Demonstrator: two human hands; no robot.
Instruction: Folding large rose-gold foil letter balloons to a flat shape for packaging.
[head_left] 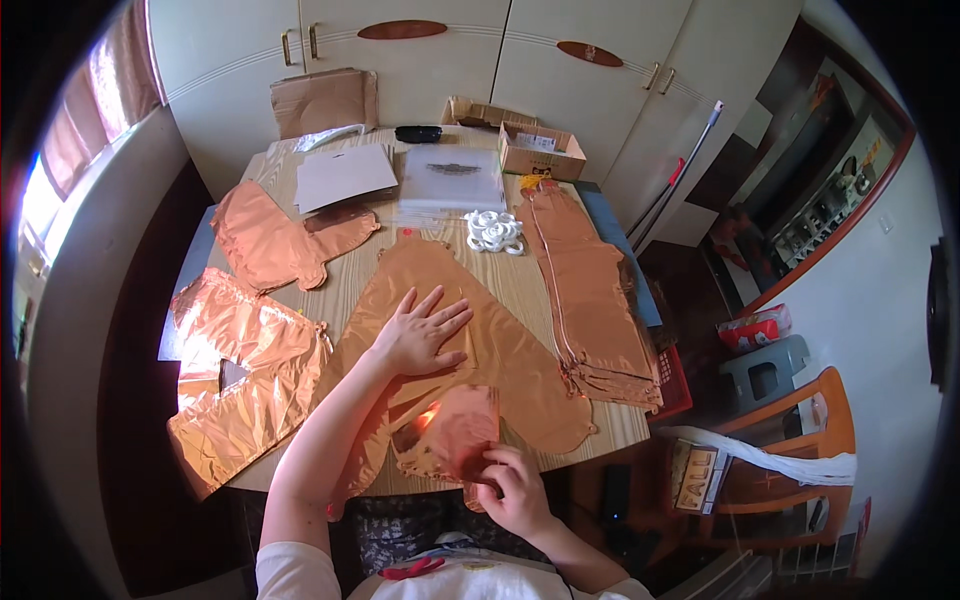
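A flat, deflated copper foil balloon [510, 350], shaped like a letter, lies spread over the middle of the table. My left hand [425, 335] rests palm down on it with the fingers spread. At the table's near edge my right hand [515, 492] is closed on a shiny part of the foil balloon [468, 432], which is folded up toward the left hand. The fingertips partly hide how the foil is gripped. More flat copper foil balloons lie around: one at the far left [262, 240], a crinkled one at the near left [250, 345], and a folded stack on the right [590, 280].
White ribbon rolls [493, 231] sit beyond the balloon. Behind them are grey card sheets [347, 176], clear plastic bags [452, 185], a black tray [418, 133] and a cardboard box [542, 158]. A wooden chair [835, 430] and a grey stool [768, 372] stand at the right.
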